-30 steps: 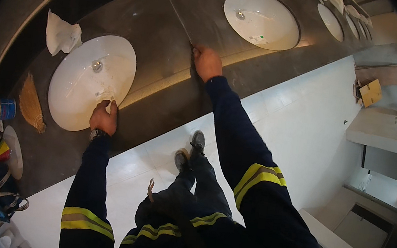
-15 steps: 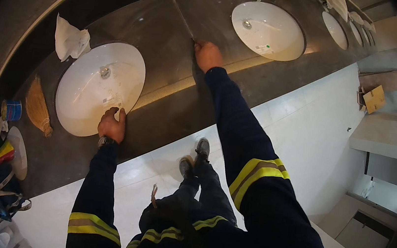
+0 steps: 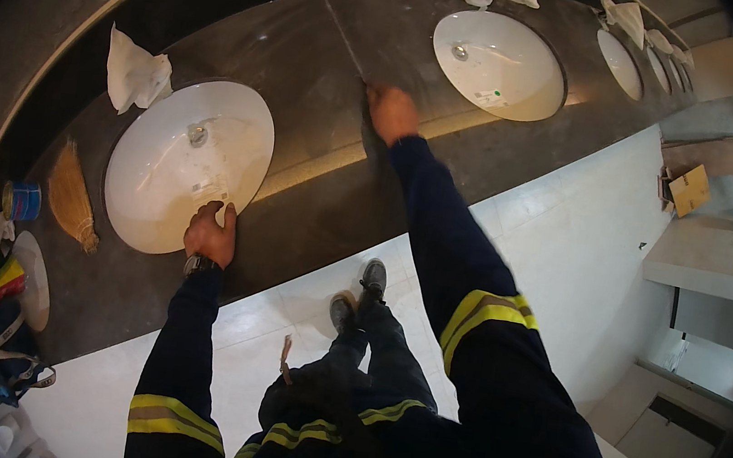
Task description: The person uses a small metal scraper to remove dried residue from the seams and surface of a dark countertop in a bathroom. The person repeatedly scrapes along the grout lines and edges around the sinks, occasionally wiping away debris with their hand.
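My right hand (image 3: 392, 115) is bunched at the near end of the thin, pale, straight seam (image 3: 343, 32) in the dark grey, smooth-topped counter (image 3: 265, 47); its fingertips are blurred, so I cannot tell whether they grip anything. My left hand (image 3: 211, 236) is open, fingers loosely bent and thumb apart, over the near rim of a white, glossy, oval basin (image 3: 149, 170). A crumpled white sheet (image 3: 136, 74) touches that basin's far edge. To its left lie a tan straw hand brush (image 3: 71, 193) and, beside it, a blue, round tin (image 3: 21, 200). A second white, oval basin (image 3: 514, 69) sits right of the seam. Below me spreads the pale, tiled floor (image 3: 550, 224), with a brown cardboard box (image 3: 690, 190) at far right.
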`<move>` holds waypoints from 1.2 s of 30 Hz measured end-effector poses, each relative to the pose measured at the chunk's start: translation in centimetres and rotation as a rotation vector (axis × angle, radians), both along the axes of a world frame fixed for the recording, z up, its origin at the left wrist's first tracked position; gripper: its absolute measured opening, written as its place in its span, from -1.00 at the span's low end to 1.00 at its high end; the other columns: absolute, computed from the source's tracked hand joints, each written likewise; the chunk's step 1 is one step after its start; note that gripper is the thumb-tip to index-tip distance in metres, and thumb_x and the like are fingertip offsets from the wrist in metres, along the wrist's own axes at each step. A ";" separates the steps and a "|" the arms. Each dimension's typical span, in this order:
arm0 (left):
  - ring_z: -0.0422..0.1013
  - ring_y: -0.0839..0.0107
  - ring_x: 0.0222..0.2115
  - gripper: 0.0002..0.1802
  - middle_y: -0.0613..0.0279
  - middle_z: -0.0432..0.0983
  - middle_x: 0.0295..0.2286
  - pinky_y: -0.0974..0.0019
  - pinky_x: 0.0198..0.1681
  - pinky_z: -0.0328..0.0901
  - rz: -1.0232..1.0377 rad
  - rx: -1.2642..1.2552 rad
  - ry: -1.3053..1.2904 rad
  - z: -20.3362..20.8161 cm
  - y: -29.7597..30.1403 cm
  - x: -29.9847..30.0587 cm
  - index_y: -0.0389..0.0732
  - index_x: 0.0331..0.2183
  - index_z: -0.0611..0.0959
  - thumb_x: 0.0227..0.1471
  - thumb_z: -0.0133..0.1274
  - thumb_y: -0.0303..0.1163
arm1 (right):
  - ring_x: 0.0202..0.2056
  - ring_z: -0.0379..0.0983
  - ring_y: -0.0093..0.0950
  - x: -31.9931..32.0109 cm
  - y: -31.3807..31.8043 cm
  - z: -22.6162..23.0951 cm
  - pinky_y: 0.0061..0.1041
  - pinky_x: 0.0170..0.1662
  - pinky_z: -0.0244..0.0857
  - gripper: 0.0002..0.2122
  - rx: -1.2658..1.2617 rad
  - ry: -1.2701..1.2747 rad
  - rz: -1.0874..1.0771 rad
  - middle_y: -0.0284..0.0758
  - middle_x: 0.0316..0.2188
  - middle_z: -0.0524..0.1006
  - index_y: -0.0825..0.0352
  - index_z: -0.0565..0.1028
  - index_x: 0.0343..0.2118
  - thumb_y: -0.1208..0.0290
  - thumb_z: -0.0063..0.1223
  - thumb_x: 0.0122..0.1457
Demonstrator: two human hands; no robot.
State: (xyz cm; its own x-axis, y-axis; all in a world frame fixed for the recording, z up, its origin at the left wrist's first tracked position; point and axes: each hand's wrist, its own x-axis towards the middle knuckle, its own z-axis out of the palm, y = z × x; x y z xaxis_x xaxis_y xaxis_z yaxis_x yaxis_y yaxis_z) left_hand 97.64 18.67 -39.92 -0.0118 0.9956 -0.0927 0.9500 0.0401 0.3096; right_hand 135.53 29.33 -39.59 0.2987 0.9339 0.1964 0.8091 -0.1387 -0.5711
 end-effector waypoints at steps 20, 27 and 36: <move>0.50 0.01 -0.04 -0.45 0.00 0.60 -0.08 0.04 0.05 0.37 0.047 -0.043 -0.011 0.2 0.1 -0.9 -0.21 -0.07 0.69 0.22 -0.03 0.06 | -0.15 0.57 -0.06 -1.1 1.4 0.4 -0.11 -0.05 0.44 -0.71 -0.086 0.008 0.017 -0.09 -0.22 0.64 0.14 0.63 -0.02 0.24 -0.02 0.28; 0.52 -0.03 -0.12 -0.52 -0.02 0.62 -0.17 -0.02 -0.03 0.38 0.017 0.079 -0.038 -0.2 0.0 -1.5 -0.21 -0.12 0.70 0.18 0.03 0.00 | -0.07 0.55 -0.06 -3.1 10.2 0.8 -0.15 0.02 0.41 -0.71 -0.054 0.088 0.007 -0.09 -0.16 0.64 0.13 0.63 -0.01 0.26 -0.02 0.29; 0.51 0.01 -0.15 -0.58 0.03 0.61 -0.19 -0.03 -0.07 0.37 0.000 0.044 -0.064 1.2 0.1 -1.2 -0.22 -0.12 0.67 0.15 0.07 -0.10 | -0.05 0.55 -0.08 -4.1 22.2 0.5 -0.16 0.04 0.42 -0.70 -0.064 0.068 0.022 -0.13 -0.12 0.64 0.14 0.63 -0.01 0.23 -0.05 0.29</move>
State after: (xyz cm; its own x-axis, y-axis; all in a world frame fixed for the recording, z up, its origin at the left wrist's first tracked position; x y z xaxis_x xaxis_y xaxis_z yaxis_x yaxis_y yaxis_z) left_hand 96.44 18.75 -38.69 -0.0071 0.9987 -0.0497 0.9281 0.0251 0.3716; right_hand 131.40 51.48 -39.11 0.2888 0.9504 0.1156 0.7717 -0.1596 -0.6157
